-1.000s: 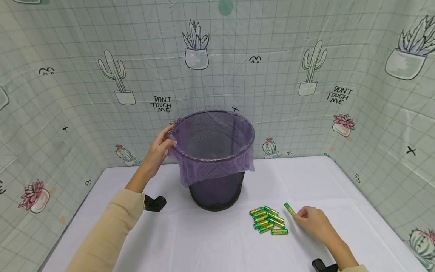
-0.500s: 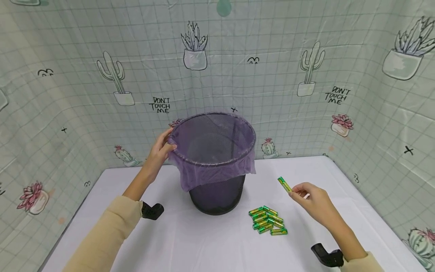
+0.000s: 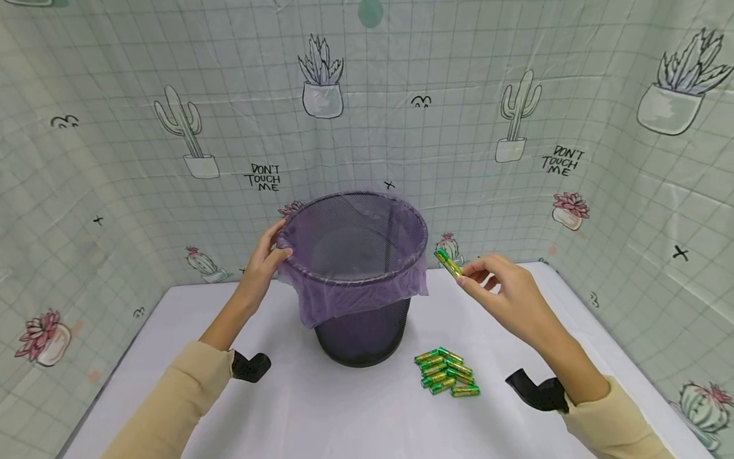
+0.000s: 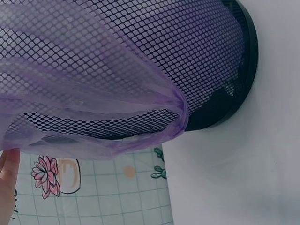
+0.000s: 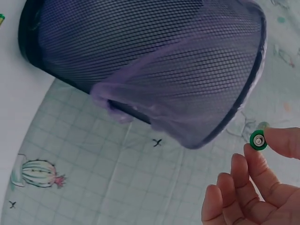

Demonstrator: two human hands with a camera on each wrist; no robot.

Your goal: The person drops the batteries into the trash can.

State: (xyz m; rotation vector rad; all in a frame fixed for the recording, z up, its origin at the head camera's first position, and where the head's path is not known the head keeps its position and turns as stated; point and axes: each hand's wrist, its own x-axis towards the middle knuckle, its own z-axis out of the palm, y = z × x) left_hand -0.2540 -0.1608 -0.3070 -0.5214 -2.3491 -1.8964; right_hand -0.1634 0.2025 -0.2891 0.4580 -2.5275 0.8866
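A black mesh wastebasket (image 3: 361, 338) stands on the table, lined with a thin purple bag (image 3: 344, 303) folded down over its rim. My left hand (image 3: 260, 268) grips the rim at the left, thumb on the inner side and fingers outside; in the left wrist view only part of that hand (image 4: 7, 183) shows beside the bag. My right hand (image 3: 504, 293) pinches a green and yellow battery (image 3: 448, 262) between thumb and fingertips, just right of the rim and at about its height. The battery's end (image 5: 258, 140) faces the camera in the right wrist view.
Several more green batteries (image 3: 444, 371) lie in a group on the white tablecloth (image 3: 344, 414), to the right front of the wastebasket. Behind and at both sides hangs a grid-patterned cloth (image 3: 367, 127) with cactus drawings. Each wrist wears a black mount (image 3: 250, 366).
My right hand has lifted the battery from beside the group, up and leftward to near the rim. My left hand stays on the rim.
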